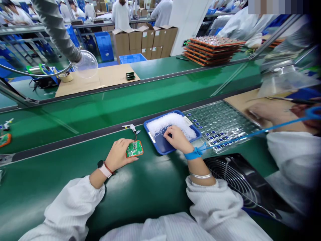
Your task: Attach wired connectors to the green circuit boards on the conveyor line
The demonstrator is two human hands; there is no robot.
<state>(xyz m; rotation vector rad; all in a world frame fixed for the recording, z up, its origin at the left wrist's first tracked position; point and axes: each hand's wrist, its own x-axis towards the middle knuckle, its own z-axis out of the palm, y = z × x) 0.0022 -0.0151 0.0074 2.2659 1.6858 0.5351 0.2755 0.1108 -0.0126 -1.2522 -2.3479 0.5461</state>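
Note:
My left hand (120, 154) grips a green circuit board (134, 149) with an orange edge, fingers along its top and thumb below, on the green table. A wire leads from the board up to a small white connector (132, 128). My right hand (176, 138) is over a blue tray (160, 152) of small white pieces (173, 121); its thumb and forefinger are pinched together at the edge of the pile. Whatever lies between those fingertips is too small to make out. A blue wrist strap (194, 153) circles my right wrist.
Right of the tray lies a clear sheet (213, 117) with small blue parts. A black fan (240, 180) stands near my right forearm, and a blue cord runs right from the strap. Another person's hand (265, 112) is at the right. Beyond the dark rail (82, 139) runs a green belt (105, 110).

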